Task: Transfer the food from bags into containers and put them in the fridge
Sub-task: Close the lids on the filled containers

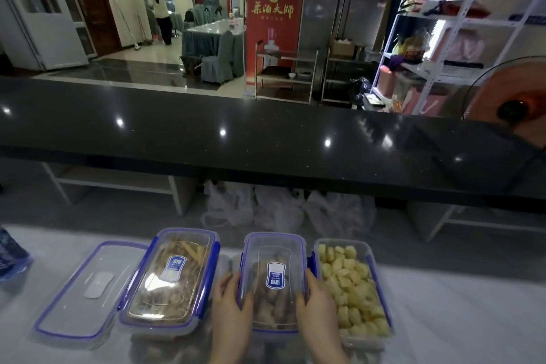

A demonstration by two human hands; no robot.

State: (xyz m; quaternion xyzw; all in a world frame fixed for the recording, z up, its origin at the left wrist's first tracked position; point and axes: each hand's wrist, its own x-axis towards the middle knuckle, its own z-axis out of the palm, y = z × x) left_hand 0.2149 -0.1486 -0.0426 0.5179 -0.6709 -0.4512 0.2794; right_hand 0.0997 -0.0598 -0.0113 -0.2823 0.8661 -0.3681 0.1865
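Three clear containers with blue trim stand in a row on the white table (443, 319). The middle container (273, 284) holds brown food under a lid. My left hand (229, 310) grips its left side and my right hand (317, 304) grips its right side, fingers curled over the lid's edges. The left container (171, 278) is lidded and holds brown and yellow strips. The right container (351, 287) has no lid and is full of yellow chunks. A loose lid (88, 287) lies flat at the far left.
Several crumpled white plastic bags (280, 207) lie behind the containers under a long black counter (266, 133). A blue patterned bag (11, 257) sits at the table's left edge. A steel fridge (342, 18) stands beyond the counter, with white shelving (443, 38) and a fan (514, 97) at right.
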